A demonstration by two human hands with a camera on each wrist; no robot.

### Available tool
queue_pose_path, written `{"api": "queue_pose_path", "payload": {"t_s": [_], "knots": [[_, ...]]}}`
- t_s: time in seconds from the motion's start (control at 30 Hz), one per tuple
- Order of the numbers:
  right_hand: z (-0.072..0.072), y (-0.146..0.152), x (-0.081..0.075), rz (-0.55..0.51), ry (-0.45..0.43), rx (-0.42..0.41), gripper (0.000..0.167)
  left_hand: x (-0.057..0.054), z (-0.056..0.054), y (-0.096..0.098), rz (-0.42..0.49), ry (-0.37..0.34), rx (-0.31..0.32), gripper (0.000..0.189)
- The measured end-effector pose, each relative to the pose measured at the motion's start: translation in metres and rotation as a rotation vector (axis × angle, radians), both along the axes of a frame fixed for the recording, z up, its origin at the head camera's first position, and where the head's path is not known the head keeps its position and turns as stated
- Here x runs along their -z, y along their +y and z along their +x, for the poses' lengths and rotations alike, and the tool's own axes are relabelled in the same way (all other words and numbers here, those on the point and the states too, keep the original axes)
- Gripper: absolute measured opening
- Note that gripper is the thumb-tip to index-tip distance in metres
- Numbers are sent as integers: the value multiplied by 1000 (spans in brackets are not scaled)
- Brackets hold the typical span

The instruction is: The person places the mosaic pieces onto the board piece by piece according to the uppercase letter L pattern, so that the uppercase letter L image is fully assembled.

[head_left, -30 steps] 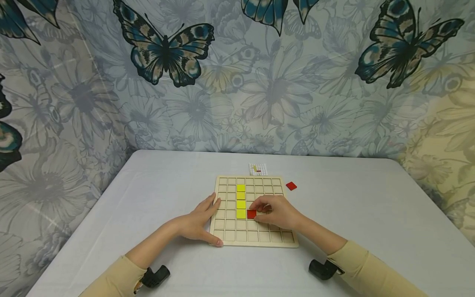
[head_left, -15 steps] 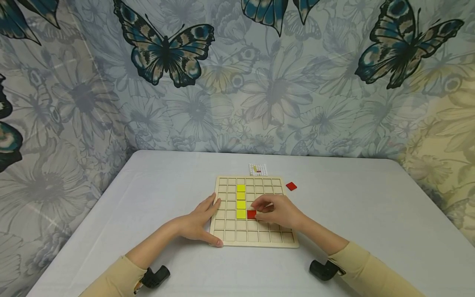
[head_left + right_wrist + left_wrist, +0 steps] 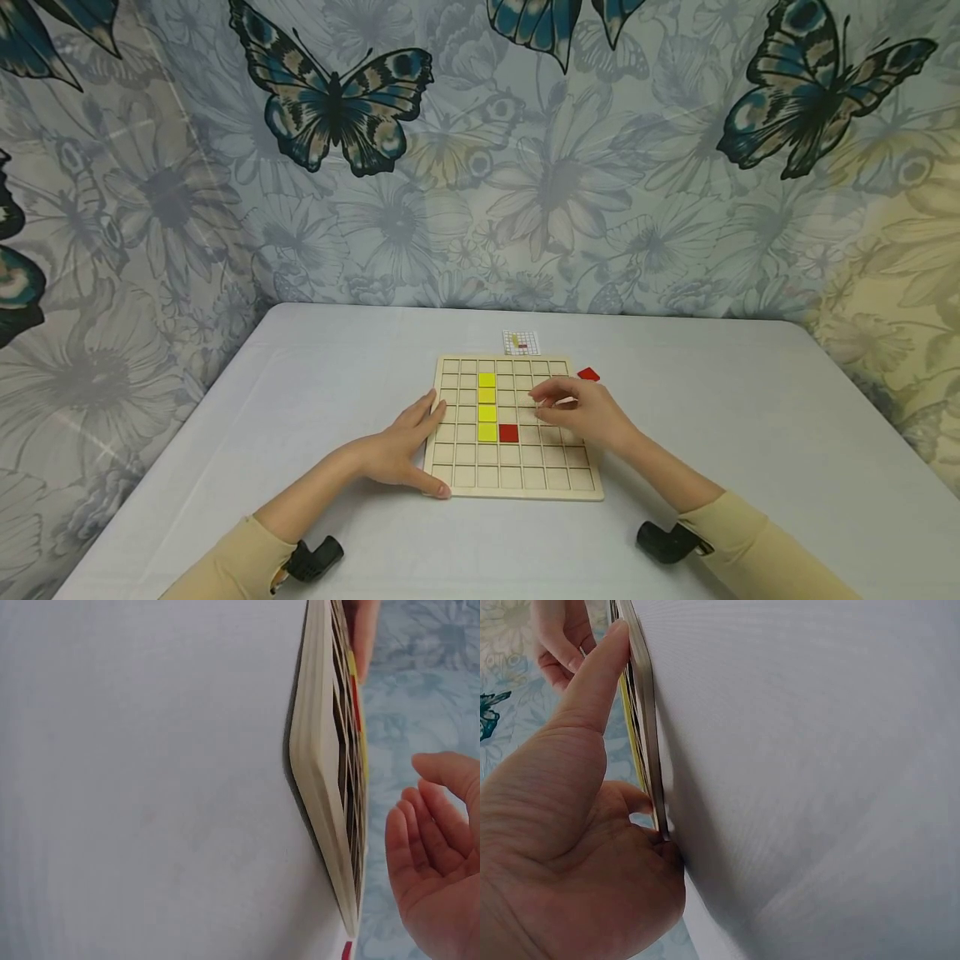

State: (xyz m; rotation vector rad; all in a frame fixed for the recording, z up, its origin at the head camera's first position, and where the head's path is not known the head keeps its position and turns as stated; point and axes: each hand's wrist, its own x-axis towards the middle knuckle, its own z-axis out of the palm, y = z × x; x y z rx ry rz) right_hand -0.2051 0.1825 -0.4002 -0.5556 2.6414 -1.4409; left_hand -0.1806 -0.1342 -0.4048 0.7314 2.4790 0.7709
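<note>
A pale wooden grid board (image 3: 465,477) lies flat on the white table. Several yellow square tiles (image 3: 487,404) fill a column of its cells, and one red tile (image 3: 508,433) sits in the cell right of the lowest yellow one. My left hand (image 3: 397,446) rests along the board's left edge, thumb at the near corner and fingers spread up the side. Over the right part of the board hovers my right hand (image 3: 581,410), holding nothing, its fingers loosely bent; the right wrist view shows a gap between thumb and fingers (image 3: 420,832).
Another red tile (image 3: 588,374) lies on the table past the board's far right corner, partly behind the right hand. A small printed pattern card (image 3: 521,342) lies beyond the board's far edge. Black wrist cameras (image 3: 315,558) hang below both sleeves. A butterfly-patterned wall covering (image 3: 558,200) stands behind the table.
My right hand has let go of the red tile beside the yellow column and moved right and away from me, toward the loose red tile. The left hand stays where it was.
</note>
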Motion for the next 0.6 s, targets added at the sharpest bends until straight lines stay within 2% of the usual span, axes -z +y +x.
{"api": "queue_pose_path", "payload": {"t_s": [0.4, 0.6], "knots": [[-12, 23, 3, -22, -1, 155, 29, 1, -1, 0, -5, 11, 3, 121], [-16, 33, 3, 8, 19, 215, 32, 2, -1, 0, -8, 15, 0, 122]]}}
